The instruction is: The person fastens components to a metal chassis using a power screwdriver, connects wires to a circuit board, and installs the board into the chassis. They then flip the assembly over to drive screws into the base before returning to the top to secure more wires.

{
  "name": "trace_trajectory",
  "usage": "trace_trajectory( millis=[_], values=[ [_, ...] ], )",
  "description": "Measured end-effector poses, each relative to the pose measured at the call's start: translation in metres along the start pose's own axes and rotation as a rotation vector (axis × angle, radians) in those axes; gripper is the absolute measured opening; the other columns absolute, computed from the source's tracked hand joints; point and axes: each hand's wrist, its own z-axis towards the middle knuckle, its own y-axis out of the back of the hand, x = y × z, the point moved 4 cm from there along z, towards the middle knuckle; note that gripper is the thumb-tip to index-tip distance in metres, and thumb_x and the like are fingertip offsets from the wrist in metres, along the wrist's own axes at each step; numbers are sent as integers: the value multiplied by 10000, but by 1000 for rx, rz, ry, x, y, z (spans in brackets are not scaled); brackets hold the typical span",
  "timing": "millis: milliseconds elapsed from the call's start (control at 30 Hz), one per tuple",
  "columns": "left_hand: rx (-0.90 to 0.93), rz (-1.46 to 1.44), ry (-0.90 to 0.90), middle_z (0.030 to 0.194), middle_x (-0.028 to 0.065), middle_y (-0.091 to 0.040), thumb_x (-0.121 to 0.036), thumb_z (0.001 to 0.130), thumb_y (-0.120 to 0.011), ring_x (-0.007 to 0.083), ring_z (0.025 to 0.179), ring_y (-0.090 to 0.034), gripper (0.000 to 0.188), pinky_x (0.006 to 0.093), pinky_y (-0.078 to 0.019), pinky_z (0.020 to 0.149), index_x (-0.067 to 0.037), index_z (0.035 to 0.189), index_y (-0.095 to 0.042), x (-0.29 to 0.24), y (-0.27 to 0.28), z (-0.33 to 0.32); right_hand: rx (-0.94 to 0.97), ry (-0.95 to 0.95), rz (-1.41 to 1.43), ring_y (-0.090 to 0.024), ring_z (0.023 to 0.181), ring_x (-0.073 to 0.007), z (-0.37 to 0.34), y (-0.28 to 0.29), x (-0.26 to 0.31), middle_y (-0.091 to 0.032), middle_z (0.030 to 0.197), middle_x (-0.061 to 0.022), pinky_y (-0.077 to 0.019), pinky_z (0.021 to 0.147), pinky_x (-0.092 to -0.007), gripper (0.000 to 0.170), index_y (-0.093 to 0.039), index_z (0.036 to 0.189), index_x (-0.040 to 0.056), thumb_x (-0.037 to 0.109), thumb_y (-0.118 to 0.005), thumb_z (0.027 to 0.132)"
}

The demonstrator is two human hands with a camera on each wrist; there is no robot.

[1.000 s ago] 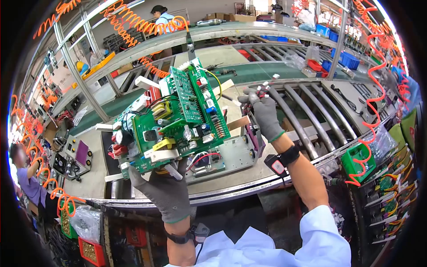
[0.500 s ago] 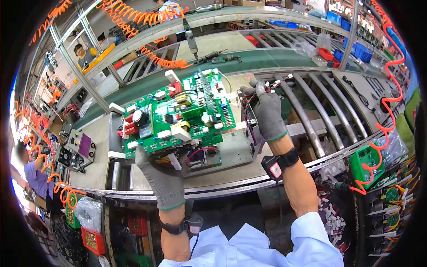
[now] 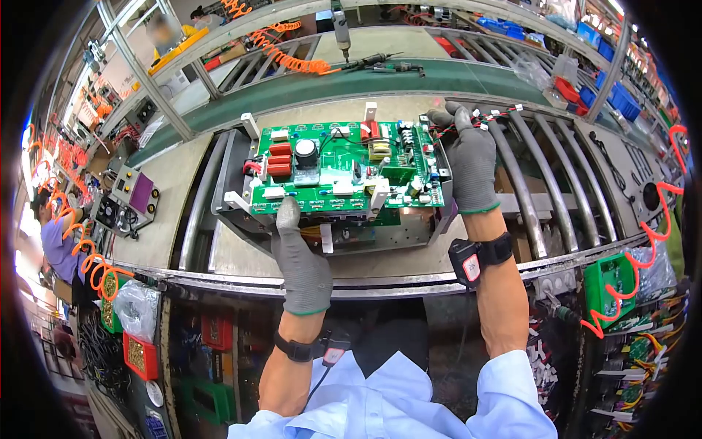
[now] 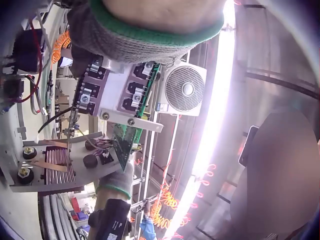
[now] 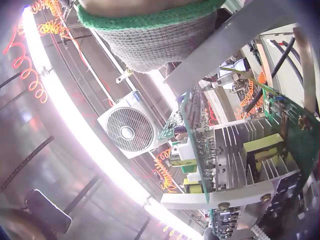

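A green circuit board (image 3: 329, 157), full of components and with white posts at its corners, lies nearly level over a grey metal chassis (image 3: 402, 235). My gloved left hand (image 3: 301, 267) grips the board's front edge, thumb on top and the fingers hidden below. At the chassis's right end, my gloved right hand (image 3: 474, 172) holds thin wires (image 3: 501, 115) with white connectors, its fingertips close to the board's corner. Under the board, the left wrist view shows dark power modules (image 4: 86, 97) and a copper coil (image 4: 59, 165). Heat sink fins (image 5: 232, 145) appear in the right wrist view.
Metal rollers (image 3: 523, 183) run right of the chassis. Behind lies a green conveyor belt (image 3: 453, 89) with power screwdrivers (image 3: 373, 62) around it. A green bin (image 3: 610, 282) and orange air hoses hang at the right. A purple-fronted device (image 3: 137, 194) stands left.
The board has come down from a steep tilt to nearly level over the chassis, with my left hand still gripping it. My right hand stays by the chassis's right end with the wires.
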Motion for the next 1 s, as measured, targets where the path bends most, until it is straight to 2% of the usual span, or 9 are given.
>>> trace_trajectory(
  millis=[133,233,300,400,467,633,833,1000],
  values=[
    [-82,15,39,1146,3,-612,-452,965,-686,105,1005,-578,533,286,-495,855,-80,1326,-559,4,5,-4,-5,-33,72,-712,941,-280,0,0,2,-726,1032,-229,-573,839,-374,329,-590,1233,-63,218,-518,1077],
    [-82,-6,-27,1127,-2,-615,-451,960,-692,103,997,-583,532,283,-504,834,-82,1320,-562,10,4,0,-27,-47,91,-714,940,-286,0,1,2,-725,1029,-231,-578,811,-381,331,-583,1239,-64,217,-520,1076],
    [-65,5,-8,1138,-4,-614,-447,958,-695,104,999,-587,536,285,-511,819,-82,1325,-560,6,4,-2,-21,-55,144,-714,936,-292,4,3,-3,-723,1031,-236,-581,792,-386,331,-580,1241,-65,215,-516,1078],
    [-73,-23,48,1157,-7,-615,-443,957,-699,106,1005,-594,538,290,-520,805,-83,1331,-558,0,3,-5,-17,-30,68,-713,932,-298,4,6,1,-718,1039,-241,-580,792,-386,324,-574,1244,-68,204,-504,1081],
    [-70,-43,59,1167,-5,-618,-431,957,-704,110,1011,-598,535,292,-522,811,-81,1335,-557,0,2,-6,-27,-28,86,-711,934,-300,5,6,0,-715,1046,-241,-579,796,-387,320,-573,1243,-69,197,-498,1083],
    [-61,0,-56,1189,17,-621,-374,957,-721,124,1042,-605,529,290,-514,861,-61,1347,-550,9,0,0,-64,-37,124,-701,951,-296,2,7,2,-713,1050,-230,-578,828,-400,316,-583,1230,-72,195,-496,1084],
    [-119,-107,34,1183,34,-630,-321,944,-748,112,1021,-579,531,299,-515,866,-29,1346,-562,25,6,6,-65,-86,285,-688,1006,-315,15,14,-12,-701,1070,-247,-566,915,-422,308,-585,1233,-79,175,-510,1076],
    [-234,-58,71,1216,41,-637,-298,905,-795,130,1032,-585,582,307,-508,885,-20,1360,-562,48,17,14,-75,-50,185,-699,995,-333,16,15,-12,-701,1044,-268,-580,913,-434,303,-581,1238,-84,160,-524,1068]
  ],
)
